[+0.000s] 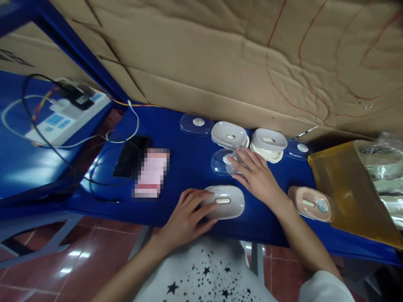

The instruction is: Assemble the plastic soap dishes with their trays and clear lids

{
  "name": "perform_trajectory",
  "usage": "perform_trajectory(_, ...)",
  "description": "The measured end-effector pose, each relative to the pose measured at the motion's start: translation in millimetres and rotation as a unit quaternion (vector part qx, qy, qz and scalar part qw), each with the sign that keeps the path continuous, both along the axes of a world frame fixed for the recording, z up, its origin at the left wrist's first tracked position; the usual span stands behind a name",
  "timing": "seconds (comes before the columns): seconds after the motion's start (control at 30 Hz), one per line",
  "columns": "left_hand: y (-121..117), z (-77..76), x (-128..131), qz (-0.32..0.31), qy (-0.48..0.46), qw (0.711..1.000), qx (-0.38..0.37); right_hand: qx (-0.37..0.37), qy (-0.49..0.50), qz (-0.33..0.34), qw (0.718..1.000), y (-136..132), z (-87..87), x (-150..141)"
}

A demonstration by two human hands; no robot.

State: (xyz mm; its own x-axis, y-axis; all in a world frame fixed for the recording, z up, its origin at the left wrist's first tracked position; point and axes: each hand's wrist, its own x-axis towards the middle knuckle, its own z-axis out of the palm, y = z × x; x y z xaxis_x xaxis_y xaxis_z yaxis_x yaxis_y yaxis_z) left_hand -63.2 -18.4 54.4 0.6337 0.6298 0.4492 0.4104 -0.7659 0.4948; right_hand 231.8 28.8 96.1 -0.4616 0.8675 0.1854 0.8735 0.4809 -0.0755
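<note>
A white oval dish with a pale oblong bar in its middle lies at the table's near edge. Over its left end my left hand is curved, fingers across the rim and thumb along the near side. Farther back, my right hand holds a clear plastic lid under its extended fingers. That lid overlaps another clear lid bearing a round label. Behind them sit two more white dishes, one at the back middle and one to its right, each above a cream-coloured piece.
More clear lids lie along the cardboard wall. A covered peach dish rests beside an open carton of plastic-wrapped pieces. On the left are a partly blurred phone, a dark phone, cables and a power strip.
</note>
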Motion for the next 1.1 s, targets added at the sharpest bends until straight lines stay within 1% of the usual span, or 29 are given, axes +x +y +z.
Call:
perform_trajectory(0.03, 3.5, 0.3, 0.1, 0.013, -0.009, 1.0, -0.015, -0.001, 0.013, 0.005, 1.0, 2.3, 0.1, 0.5)
perform_trajectory(0.1, 11.4, 0.4, 1.8, 0.043, -0.019, 0.998, -0.045, 0.004, 0.046, 0.017, 0.999, -2.1, 1.7, 0.5)
perform_trajectory(0.17, 18.8, 1.1, 4.5, 0.07, -0.026, 0.994, -0.075, 0.004, 0.081, 0.026, 0.996, -17.6, 4.0, -1.5)
perform_trajectory(0.23, 23.1, 3.5, 6.3, 0.072, -0.03, 0.993, -0.092, -0.003, 0.115, 0.026, 0.993, -41.6, 4.3, -5.9)
perform_trajectory(0.3, 23.3, 6.6, 5.6, 0.042, -0.012, 0.996, -0.082, -0.015, 0.145, 0.019, 0.989, -69.5, 0.5, -11.9)
perform_trajectory(0.4, 17.0, 6.9, -0.4, -0.022, 0.044, 0.998, -0.048, -0.029, 0.169, 0.007, 0.985, -106.2, -13.0, -21.1)
perform_trajectory(0.5, 8.7, -1.7, -9.1, -0.047, 0.075, 0.995, -0.054, -0.036, 0.177, -0.002, 0.984, -125.4, -29.8, -26.6)
perform_trajectory(0.6, 2.6, -13.5, -16.0, -0.041, 0.077, 0.993, -0.078, -0.038, 0.176, 0.001, 0.984, -129.0, -42.1, -26.4)
perform_trajectory(0.7, -1.9, -20.0, -18.2, -0.042, 0.063, 0.994, -0.079, -0.024, 0.169, 0.023, 0.985, -127.6, -47.3, -22.3)
perform_trajectory(0.93, -10.2, -17.1, -16.3, -0.025, 0.051, 0.996, -0.064, 0.009, 0.157, 0.048, 0.986, -130.2, -47.3, -17.9)
perform_trajectory(1.1, -12.7, -19.7, -16.2, -0.02, 0.047, 0.995, -0.09, 0.016, 0.144, 0.043, 0.989, -133.4, -48.4, -19.0)
